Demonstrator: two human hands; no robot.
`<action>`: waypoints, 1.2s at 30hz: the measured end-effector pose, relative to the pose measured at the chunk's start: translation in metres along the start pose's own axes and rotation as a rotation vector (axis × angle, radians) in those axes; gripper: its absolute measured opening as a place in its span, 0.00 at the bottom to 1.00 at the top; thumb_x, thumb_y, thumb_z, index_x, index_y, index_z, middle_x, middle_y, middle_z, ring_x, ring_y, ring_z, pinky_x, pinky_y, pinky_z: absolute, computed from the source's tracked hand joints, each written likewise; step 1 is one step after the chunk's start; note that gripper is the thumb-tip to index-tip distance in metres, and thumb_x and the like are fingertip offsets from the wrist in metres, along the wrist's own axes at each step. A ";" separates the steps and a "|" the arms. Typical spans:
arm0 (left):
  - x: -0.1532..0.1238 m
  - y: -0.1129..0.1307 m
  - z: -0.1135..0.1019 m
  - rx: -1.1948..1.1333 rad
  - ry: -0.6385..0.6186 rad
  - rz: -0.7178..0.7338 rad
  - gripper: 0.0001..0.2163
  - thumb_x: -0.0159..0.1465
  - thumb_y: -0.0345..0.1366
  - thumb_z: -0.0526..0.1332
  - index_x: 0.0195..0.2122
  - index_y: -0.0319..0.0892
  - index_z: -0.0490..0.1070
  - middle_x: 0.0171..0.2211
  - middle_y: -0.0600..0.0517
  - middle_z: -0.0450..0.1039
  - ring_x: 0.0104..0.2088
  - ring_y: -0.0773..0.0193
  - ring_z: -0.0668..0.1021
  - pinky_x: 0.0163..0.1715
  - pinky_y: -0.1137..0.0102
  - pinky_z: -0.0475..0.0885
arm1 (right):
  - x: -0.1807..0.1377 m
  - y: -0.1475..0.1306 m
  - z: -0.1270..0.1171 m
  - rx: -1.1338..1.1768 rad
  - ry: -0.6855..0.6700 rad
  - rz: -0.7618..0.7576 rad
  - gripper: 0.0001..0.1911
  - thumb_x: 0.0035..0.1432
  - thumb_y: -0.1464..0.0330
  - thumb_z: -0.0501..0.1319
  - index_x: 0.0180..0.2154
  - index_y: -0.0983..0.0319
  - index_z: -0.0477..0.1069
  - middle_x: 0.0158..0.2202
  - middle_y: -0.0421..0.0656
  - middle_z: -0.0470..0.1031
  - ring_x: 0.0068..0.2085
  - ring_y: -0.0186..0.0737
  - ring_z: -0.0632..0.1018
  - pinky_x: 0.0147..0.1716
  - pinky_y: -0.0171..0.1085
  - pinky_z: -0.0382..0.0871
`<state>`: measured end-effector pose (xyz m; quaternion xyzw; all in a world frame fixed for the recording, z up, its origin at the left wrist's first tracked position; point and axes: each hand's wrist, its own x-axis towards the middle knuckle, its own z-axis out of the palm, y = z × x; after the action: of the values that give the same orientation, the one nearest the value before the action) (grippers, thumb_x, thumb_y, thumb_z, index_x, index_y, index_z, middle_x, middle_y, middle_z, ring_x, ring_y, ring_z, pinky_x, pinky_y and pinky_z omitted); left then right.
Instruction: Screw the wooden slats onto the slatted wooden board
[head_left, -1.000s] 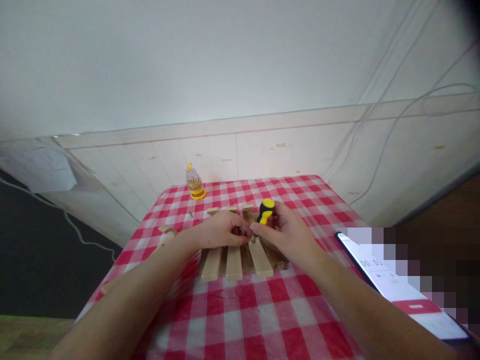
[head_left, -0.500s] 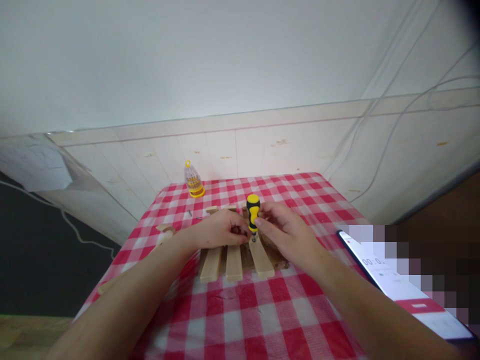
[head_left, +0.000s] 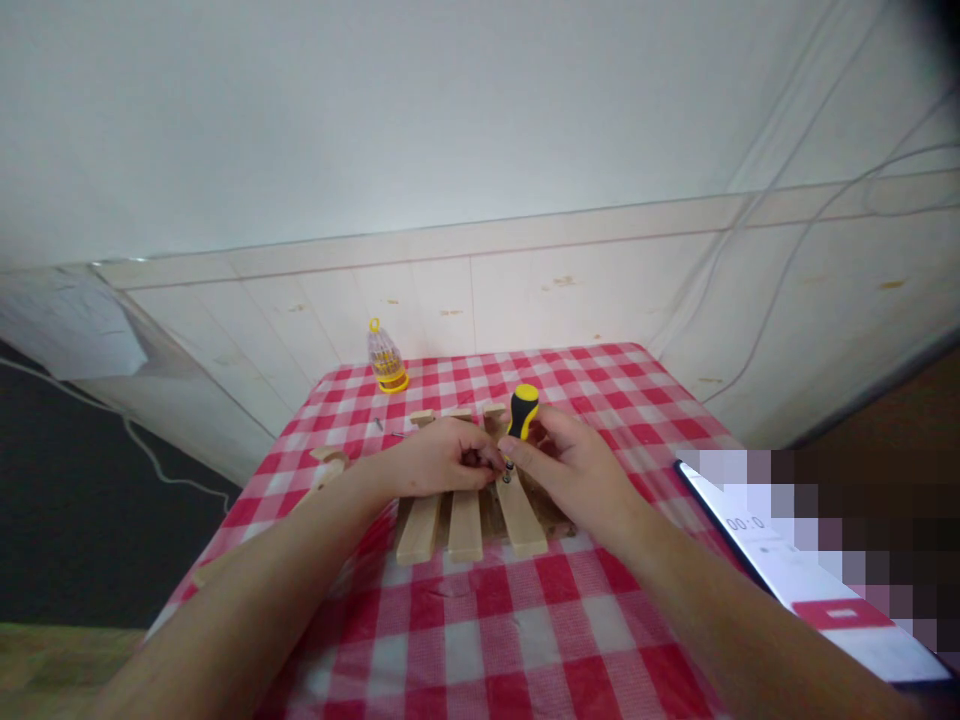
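Note:
My right hand (head_left: 574, 462) grips a stubby yellow-and-black screwdriver (head_left: 523, 412) by its handle. The screwdriver leans to the right, its tip down at a small screw (head_left: 507, 476) on the right-hand wooden slat (head_left: 523, 525). Close to that tip, my left hand (head_left: 448, 458) rests across the slats with curled fingers. What its fingertips pinch, if anything, is hidden. Two more pale slats, a middle one (head_left: 466, 530) and a left one (head_left: 418, 530), lie side by side below my left hand, whose palm covers their middle parts.
A clear bit case with a yellow base (head_left: 391, 382) stands at the back left of the checked tablecloth (head_left: 480, 640). Small metal pieces (head_left: 379, 424) lie in front of it. Another wooden piece (head_left: 328, 460) is partly behind my left forearm. A phone (head_left: 795, 570) with a timer lies at right.
The screwdriver's handle has tipped from nearly upright over to the right, along with my right hand's fingers. My left hand stays in about the same place.

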<state>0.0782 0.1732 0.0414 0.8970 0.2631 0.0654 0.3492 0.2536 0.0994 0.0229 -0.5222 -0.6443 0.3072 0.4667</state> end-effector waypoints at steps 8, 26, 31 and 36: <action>0.000 -0.002 0.001 0.025 0.011 0.030 0.08 0.56 0.27 0.58 0.35 0.38 0.74 0.31 0.53 0.73 0.30 0.71 0.73 0.30 0.78 0.66 | 0.003 0.004 -0.003 0.237 -0.125 0.122 0.10 0.56 0.62 0.57 0.37 0.60 0.71 0.32 0.41 0.73 0.35 0.37 0.74 0.33 0.35 0.66; 0.001 -0.001 0.001 0.046 0.019 0.064 0.06 0.58 0.28 0.59 0.35 0.36 0.75 0.32 0.51 0.75 0.32 0.69 0.74 0.32 0.77 0.66 | 0.007 0.007 -0.006 0.258 -0.137 0.107 0.09 0.54 0.65 0.56 0.36 0.61 0.71 0.33 0.40 0.74 0.34 0.36 0.74 0.35 0.36 0.66; 0.001 0.002 0.000 0.040 0.016 0.034 0.05 0.58 0.28 0.59 0.33 0.37 0.75 0.30 0.53 0.74 0.30 0.70 0.73 0.31 0.78 0.66 | 0.008 0.011 -0.003 0.169 -0.106 0.111 0.16 0.52 0.59 0.61 0.39 0.62 0.67 0.35 0.42 0.73 0.35 0.36 0.74 0.34 0.36 0.67; 0.001 0.003 -0.001 0.032 -0.002 0.045 0.05 0.58 0.28 0.59 0.33 0.36 0.74 0.30 0.53 0.73 0.29 0.71 0.72 0.29 0.79 0.65 | 0.007 0.014 0.001 0.140 -0.078 0.111 0.16 0.52 0.60 0.62 0.39 0.62 0.65 0.34 0.42 0.72 0.34 0.37 0.74 0.34 0.37 0.68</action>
<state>0.0803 0.1728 0.0441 0.9082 0.2437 0.0680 0.3333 0.2578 0.1099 0.0125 -0.5107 -0.6089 0.3969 0.4592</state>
